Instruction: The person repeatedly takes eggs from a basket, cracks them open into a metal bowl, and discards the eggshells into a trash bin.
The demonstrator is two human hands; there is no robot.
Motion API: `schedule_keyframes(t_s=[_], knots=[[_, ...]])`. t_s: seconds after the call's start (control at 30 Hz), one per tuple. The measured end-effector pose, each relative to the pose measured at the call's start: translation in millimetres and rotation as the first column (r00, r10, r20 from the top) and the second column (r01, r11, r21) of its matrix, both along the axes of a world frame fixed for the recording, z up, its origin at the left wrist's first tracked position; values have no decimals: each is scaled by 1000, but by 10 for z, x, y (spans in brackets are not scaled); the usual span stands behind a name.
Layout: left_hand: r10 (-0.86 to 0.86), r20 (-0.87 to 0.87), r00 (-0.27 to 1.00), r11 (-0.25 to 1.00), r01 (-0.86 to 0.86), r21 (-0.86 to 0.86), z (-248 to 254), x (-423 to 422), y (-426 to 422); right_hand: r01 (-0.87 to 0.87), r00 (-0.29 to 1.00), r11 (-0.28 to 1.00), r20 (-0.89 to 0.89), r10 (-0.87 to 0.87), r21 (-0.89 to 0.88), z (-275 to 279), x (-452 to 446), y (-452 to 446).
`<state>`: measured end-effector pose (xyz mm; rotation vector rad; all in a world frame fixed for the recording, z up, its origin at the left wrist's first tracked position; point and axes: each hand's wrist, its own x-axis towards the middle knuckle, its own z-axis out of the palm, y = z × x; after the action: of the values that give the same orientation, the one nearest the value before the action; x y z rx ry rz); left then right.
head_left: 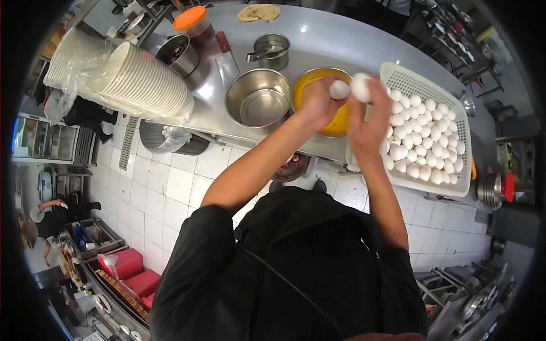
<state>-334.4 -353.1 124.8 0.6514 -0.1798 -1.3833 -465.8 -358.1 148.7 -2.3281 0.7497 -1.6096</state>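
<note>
Over a metal bowl of yellow beaten egg [334, 126], my left hand [319, 102] is closed around a white egg [339, 90]. Close beside it, my right hand [369, 116] grips another white egg [360, 87], slightly blurred by motion. The two eggs are near each other; whether they touch, I cannot tell. A white perforated crate [462, 122] of many white eggs [422, 136] stands just right of my right hand. Left of the egg bowl sits a wide steel pot [259, 99] with nothing visible inside.
Behind the pot are a smaller steel pot [272, 50] and a cleaver [226, 59]. Stacked white containers [145, 79] in plastic occupy the left of the counter, near an orange-lidded tub [190, 21]. Below stands a lined bin [173, 139]. Another person [54, 219] works at far left.
</note>
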Motion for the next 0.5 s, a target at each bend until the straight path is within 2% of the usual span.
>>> schedule_keyframes(t_s=[0.03, 0.07, 0.1, 0.2, 0.23, 0.27, 0.33, 0.47, 0.5], knots=[[-33, -6, 999, 998, 32, -49, -90, 3, -8, 4, 992, 999, -123, 3, 53, -131, 2, -26], [-28, 0, 1000, 999, 28, -16, -159, 16, -3, 9, 969, 995, -245, 16, 101, -156, 35, -31], [-16, 8, 1000, 1000, 16, 21, -230, 19, -13, 43, 973, 998, -227, -31, 52, -160, 33, -36], [18, -25, 1000, 996, -16, 85, -305, 46, 6, -49, 999, 886, 28, 40, 460, -47, 0, -41], [33, -24, 999, 994, -30, 103, -192, 39, 36, -145, 985, 841, 157, 73, 520, 35, -6, -39], [46, -21, 999, 992, -43, 118, -91, 45, 44, -285, 948, 687, 302, 99, 669, 39, -39, -105], [-70, 188, 980, 998, 68, 19, 37, 137, 84, -556, 821, 280, 569, 41, 783, 53, -184, -341], [-179, 561, 808, 960, 268, -79, 157, 318, 74, -657, 736, -143, 671, 90, 740, 69, -316, -663], [-203, 612, 765, 957, 288, -43, 185, 325, 66, -631, 747, -161, 650, 137, 759, 64, -308, -714]])
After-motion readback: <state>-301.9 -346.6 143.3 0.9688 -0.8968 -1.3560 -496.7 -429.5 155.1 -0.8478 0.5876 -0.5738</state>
